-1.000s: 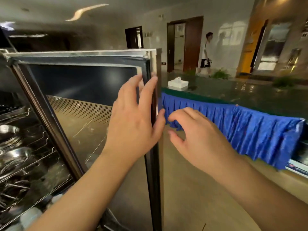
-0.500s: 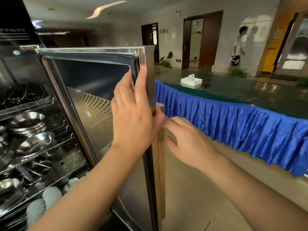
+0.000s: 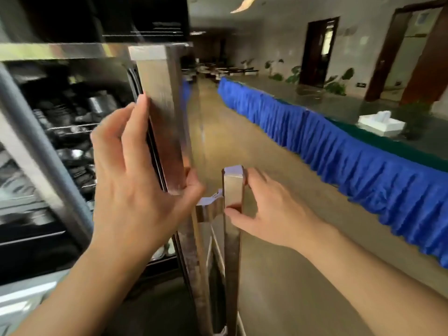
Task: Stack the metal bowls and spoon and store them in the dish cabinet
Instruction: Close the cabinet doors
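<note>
Steel fills the middle of my view: the cabinet door (image 3: 162, 112) stands edge-on to me, its bright metal edge running from the top frame of the dish cabinet (image 3: 60, 50) down between my arms. My left hand (image 3: 135, 180) lies flat against the inner side of that door, fingers (image 3: 139, 132) stretched upward along the dark seal and thumb wrapped around the front edge, so I am grasping the door edge rather than closing a fist. My right hand (image 3: 269, 209) is on the upright door handle (image 3: 233, 214), a square steel bar standing just off the door on a short bracket; my thumb presses its near face and my fingers curl behind it, a loose hold on the bar. To my left the cabinet interior shows through the gap, blurred, with wire racks (image 3: 70, 128) carrying shiny metal bowls (image 3: 97, 104) and other dark, glinting ware that I cannot tell apart; I cannot pick out the spoon among them. Pale round shapes sit low on a shelf behind my left wrist. Off to the right, well apart from the cabinet, a long table with a pleated blue skirt (image 3: 351, 161) runs away across the tan floor (image 3: 278, 238), and a white tissue box (image 3: 380, 123) rests on its dark top.
</note>
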`<control>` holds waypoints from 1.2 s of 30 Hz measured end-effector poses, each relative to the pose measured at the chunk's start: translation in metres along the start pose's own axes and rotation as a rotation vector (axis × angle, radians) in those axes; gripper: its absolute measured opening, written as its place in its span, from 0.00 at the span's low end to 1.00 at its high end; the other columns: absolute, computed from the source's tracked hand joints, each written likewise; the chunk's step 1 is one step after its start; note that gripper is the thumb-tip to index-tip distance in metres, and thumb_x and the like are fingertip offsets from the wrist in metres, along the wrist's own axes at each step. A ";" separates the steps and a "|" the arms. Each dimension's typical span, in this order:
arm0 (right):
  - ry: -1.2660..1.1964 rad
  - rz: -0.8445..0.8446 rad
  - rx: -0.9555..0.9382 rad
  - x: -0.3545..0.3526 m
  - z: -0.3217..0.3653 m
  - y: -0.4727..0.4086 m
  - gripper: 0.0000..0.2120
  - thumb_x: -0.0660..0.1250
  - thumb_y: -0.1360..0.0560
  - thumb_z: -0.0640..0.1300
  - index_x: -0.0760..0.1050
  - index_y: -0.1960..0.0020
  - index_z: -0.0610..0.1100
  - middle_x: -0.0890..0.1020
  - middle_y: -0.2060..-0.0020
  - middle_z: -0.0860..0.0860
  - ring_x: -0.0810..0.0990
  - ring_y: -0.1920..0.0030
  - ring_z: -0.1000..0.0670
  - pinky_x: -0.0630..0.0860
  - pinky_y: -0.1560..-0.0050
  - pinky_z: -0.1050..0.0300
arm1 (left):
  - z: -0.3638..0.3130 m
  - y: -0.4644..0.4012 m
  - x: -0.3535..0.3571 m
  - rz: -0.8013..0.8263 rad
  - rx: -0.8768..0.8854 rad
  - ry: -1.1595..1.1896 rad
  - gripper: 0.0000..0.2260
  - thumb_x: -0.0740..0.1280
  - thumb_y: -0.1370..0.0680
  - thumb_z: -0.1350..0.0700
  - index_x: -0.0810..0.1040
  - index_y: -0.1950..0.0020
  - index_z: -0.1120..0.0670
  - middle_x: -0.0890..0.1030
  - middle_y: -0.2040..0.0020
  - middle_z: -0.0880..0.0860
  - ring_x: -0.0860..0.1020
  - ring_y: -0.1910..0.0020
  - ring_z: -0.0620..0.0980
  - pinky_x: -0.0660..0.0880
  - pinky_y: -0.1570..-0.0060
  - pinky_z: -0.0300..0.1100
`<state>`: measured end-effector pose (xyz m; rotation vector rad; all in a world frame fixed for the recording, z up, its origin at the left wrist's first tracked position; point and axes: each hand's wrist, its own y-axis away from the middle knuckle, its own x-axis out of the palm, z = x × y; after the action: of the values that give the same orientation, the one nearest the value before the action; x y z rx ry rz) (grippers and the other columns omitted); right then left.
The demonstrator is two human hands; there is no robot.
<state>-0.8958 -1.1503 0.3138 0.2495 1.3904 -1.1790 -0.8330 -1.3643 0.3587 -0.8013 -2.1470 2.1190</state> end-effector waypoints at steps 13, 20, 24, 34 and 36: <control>-0.275 0.094 -0.358 0.094 0.120 -0.090 0.28 0.67 0.30 0.70 0.70 0.42 0.50 0.80 0.50 0.55 0.79 0.52 0.53 0.81 0.54 0.54 | 0.136 0.023 -0.081 0.079 -0.276 -0.449 0.30 0.63 0.22 0.41 0.66 0.27 0.59 0.75 0.41 0.58 0.72 0.41 0.57 0.67 0.39 0.46; -0.391 0.180 -0.326 0.154 0.178 -0.150 0.20 0.65 0.31 0.70 0.76 0.51 0.55 0.81 0.57 0.59 0.80 0.59 0.57 0.81 0.59 0.55 | 0.219 0.033 -0.083 0.118 -0.384 -0.514 0.32 0.72 0.27 0.49 0.65 0.27 0.56 0.78 0.41 0.59 0.75 0.41 0.57 0.74 0.43 0.52; -0.409 0.210 -0.291 0.185 0.204 -0.184 0.20 0.65 0.32 0.71 0.76 0.56 0.55 0.80 0.63 0.61 0.78 0.65 0.60 0.79 0.65 0.62 | 0.266 0.032 -0.077 0.109 -0.401 -0.523 0.27 0.72 0.24 0.52 0.67 0.29 0.56 0.79 0.41 0.58 0.76 0.43 0.56 0.74 0.44 0.51; -0.417 0.199 -0.201 0.266 0.267 -0.283 0.19 0.68 0.32 0.71 0.69 0.62 0.57 0.77 0.69 0.68 0.78 0.66 0.65 0.69 0.74 0.69 | 0.414 0.018 -0.057 0.208 -0.439 -0.461 0.19 0.68 0.20 0.50 0.73 0.32 0.59 0.82 0.43 0.56 0.80 0.43 0.57 0.76 0.47 0.49; -0.389 0.216 -0.187 0.283 0.277 -0.301 0.19 0.69 0.32 0.70 0.68 0.64 0.57 0.74 0.65 0.79 0.76 0.66 0.69 0.69 0.72 0.72 | 0.442 0.014 -0.051 0.222 -0.431 -0.448 0.19 0.67 0.20 0.50 0.73 0.33 0.58 0.82 0.43 0.56 0.80 0.43 0.56 0.77 0.47 0.49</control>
<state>-1.0183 -1.6315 0.2922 0.0319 1.0907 -0.8577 -0.9446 -1.7946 0.3277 -0.6539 -2.9444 2.1237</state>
